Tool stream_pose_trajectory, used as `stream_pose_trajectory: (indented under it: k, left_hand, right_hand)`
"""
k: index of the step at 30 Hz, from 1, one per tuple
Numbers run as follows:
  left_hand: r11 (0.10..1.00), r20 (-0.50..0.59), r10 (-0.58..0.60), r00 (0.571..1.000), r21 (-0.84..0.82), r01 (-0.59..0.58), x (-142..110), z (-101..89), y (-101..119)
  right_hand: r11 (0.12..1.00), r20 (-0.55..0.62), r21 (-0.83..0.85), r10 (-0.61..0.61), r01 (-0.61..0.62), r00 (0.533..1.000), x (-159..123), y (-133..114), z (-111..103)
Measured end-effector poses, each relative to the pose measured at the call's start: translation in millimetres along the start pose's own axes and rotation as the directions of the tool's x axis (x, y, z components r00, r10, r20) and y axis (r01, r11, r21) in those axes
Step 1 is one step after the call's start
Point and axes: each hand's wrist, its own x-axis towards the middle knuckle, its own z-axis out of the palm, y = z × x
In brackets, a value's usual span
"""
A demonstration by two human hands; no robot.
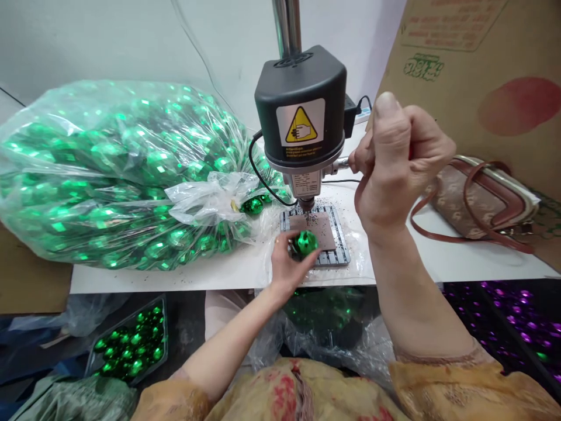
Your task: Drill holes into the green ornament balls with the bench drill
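My left hand (287, 263) pinches a shiny green bauble (305, 242) between thumb and fingers, just in front of and below the bit of a small drill press (300, 108). Under the bit lies a brown board (325, 229) on the slotted metal base plate (344, 255), with dark crumbs scattered around. My right hand (394, 158) is raised at the machine's right side, its fingers wrapped round the feed lever (342, 164), whose grip is mostly hidden in the fist. The bauble appears apart from the bit.
A big clear bag (109, 175) full of green baubles covers the left of the white table (175, 281). A handbag (477, 202) and a cardboard box (464, 105) stand at right. Below the table are a tray of green baubles (131, 339) and purple baubles (517, 316).
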Motion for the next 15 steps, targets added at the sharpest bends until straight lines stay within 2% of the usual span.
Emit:
stream_pose_trajectory:
  k: [1, 2, 3, 4, 5, 6, 7, 8, 10, 12, 13, 15]
  left_hand:
    - [0.991, 0.03, 0.128, 0.991, 0.031, -0.129, -18, -2.5, 2]
    - [0.957, 0.107, 0.284, 0.953, 0.037, -0.289, -36, -4.2, 3]
    - [0.896, 0.212, 0.424, 0.881, 0.046, -0.442, -55, -5.3, 3]
    - [0.827, 0.329, 0.511, 0.794, 0.064, -0.558, -72, -5.8, 2]
    - [0.769, 0.441, 0.542, 0.715, 0.083, -0.634, -86, -6.0, 0]
    - [0.732, 0.527, 0.535, 0.66, 0.101, -0.674, -96, -6.3, -2]
    - [0.717, 0.575, 0.521, 0.63, 0.105, -0.689, -102, -7.1, -4]
    - [0.722, 0.585, 0.517, 0.625, 0.095, -0.686, -103, -8.5, -6]
    - [0.747, 0.491, 0.551, 0.675, 0.07, -0.661, -89, -13.9, -10]
    - [0.782, 0.324, 0.554, 0.767, 0.113, -0.613, -55, -22.0, -16]
    - [0.807, 0.239, 0.52, 0.82, 0.176, -0.563, -33, -26.4, -19]
    - [0.847, 0.159, 0.409, 0.898, 0.299, -0.439, 18, -34.0, -29]
  right_hand:
    - [1.0, 0.002, -0.003, 0.01, -0.01, 1.0, 0, 0, 0]
    - [1.0, 0.002, -0.003, 0.019, -0.019, 1.0, -1, 1, -1]
    - [1.0, -0.001, -0.001, 0.024, -0.024, 1.0, -2, 1, -1]
    - [1.0, -0.006, 0.004, 0.025, -0.025, 1.0, -3, 2, -1]
    - [1.0, -0.015, 0.014, 0.019, -0.019, 1.0, -4, 2, -1]
    - [1.0, -0.025, 0.028, 0.007, -0.006, 1.0, -4, 2, -1]
    - [0.999, -0.033, 0.044, -0.006, 0.008, 0.999, -4, 2, -1]
    - [0.998, -0.039, 0.064, -0.018, 0.02, 0.999, -4, 2, 0]
    - [0.996, -0.054, 0.089, -0.024, 0.029, 0.998, -3, 2, 0]
    - [0.995, -0.072, 0.097, -0.03, 0.037, 0.997, -3, 1, 1]
    - [0.994, -0.082, 0.1, -0.037, 0.045, 0.996, -3, 2, 1]
    - [0.993, -0.086, 0.101, -0.057, 0.065, 0.995, -4, 2, 1]
